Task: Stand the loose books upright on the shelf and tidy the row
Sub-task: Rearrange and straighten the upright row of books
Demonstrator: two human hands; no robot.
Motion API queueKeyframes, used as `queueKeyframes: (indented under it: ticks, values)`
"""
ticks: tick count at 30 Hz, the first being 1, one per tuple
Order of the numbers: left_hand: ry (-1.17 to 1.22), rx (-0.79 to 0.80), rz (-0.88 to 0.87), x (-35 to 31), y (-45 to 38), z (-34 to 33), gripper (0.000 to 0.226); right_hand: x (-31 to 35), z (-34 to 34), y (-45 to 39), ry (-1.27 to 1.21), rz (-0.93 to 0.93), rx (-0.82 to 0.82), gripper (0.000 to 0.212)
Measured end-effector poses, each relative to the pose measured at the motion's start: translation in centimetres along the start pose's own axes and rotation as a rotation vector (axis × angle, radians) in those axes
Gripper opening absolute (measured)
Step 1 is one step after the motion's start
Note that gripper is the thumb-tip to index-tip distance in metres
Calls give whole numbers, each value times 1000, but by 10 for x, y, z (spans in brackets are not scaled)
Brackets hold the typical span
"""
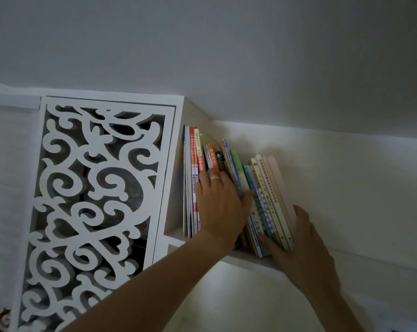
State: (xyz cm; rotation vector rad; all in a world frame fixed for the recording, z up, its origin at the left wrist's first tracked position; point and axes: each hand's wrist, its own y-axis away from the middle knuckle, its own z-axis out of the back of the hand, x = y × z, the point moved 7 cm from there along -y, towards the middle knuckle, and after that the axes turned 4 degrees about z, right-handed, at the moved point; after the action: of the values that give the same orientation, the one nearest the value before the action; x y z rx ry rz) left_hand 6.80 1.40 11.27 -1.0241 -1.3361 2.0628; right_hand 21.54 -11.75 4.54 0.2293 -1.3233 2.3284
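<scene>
A: Why does the left hand (218, 200) lie flat on the spines?
B: Its straight fingers press the middle of the row of books (229, 188), likely steadying them on the shelf (247, 259).
A: And the right hand (303, 250)?
B: It curls round the rightmost books, thumb on the spines, fingers behind the outer cover, probably squeezing them leftward to close the lean.
</scene>
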Motion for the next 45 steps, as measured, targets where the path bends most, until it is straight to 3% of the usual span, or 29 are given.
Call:
queueKeyframes:
  ticks: [3,6,9,12,15,18,22,28,35,45]
  values:
    - [144,126,36,-2,6,-13,47,-2,-1,0,4,-14,-16,101]
    - [458,166,130,2,-2,-16,17,-5,-1,0,0,-31,-29,103]
    - [642,89,130,8,3,-1,23,-5,-1,0,16,-33,-39,104]
    - [763,203,188,10,19,-3,10,-5,-3,-1,32,-22,-31,105]
    - [856,375,222,1,23,-15,42,-6,-4,-1,21,-14,-31,106]
    - [850,418,249,1,24,-20,58,-5,-2,0,23,-5,-43,104]
    - [825,347,322,6,31,-12,56,-5,-1,0,2,-2,-48,102]
    - [770,272,299,1,39,14,53,-5,-1,0,9,-8,-42,105]
    - [912,428,383,4,32,16,65,0,-4,6,15,-68,-75,99]
    - [697,337,358,23,36,75,66,7,-9,11,79,-92,-176,99]
